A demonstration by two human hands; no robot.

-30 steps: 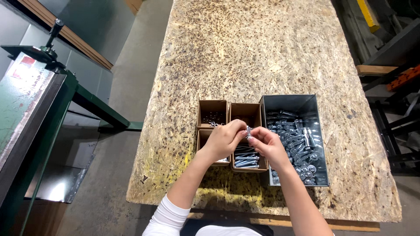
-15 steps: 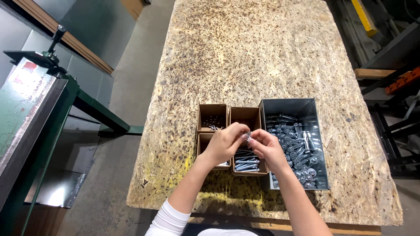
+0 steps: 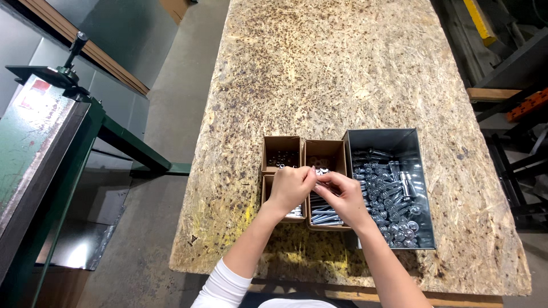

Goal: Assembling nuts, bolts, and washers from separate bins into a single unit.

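My left hand (image 3: 290,189) and my right hand (image 3: 344,198) meet over the small cardboard boxes, fingertips pinched together on a small silver bolt (image 3: 317,171). Under them a middle cardboard box (image 3: 326,154) holds long silver bolts (image 3: 325,217). Two smaller cardboard boxes (image 3: 281,155) to its left hold small dark and silver parts. A grey metal bin (image 3: 394,142) to the right is full of loose silver bolts (image 3: 388,199). What exactly each hand grips is partly hidden by the fingers.
Everything stands on a chipboard table (image 3: 331,68). A green metal machine (image 3: 45,148) stands on the left across a concrete floor (image 3: 171,91). Shelving and metal frames (image 3: 508,97) are at the right.
Both hands have stayed together over the boxes, with only small finger movements on the bolt. The view has shifted slightly.
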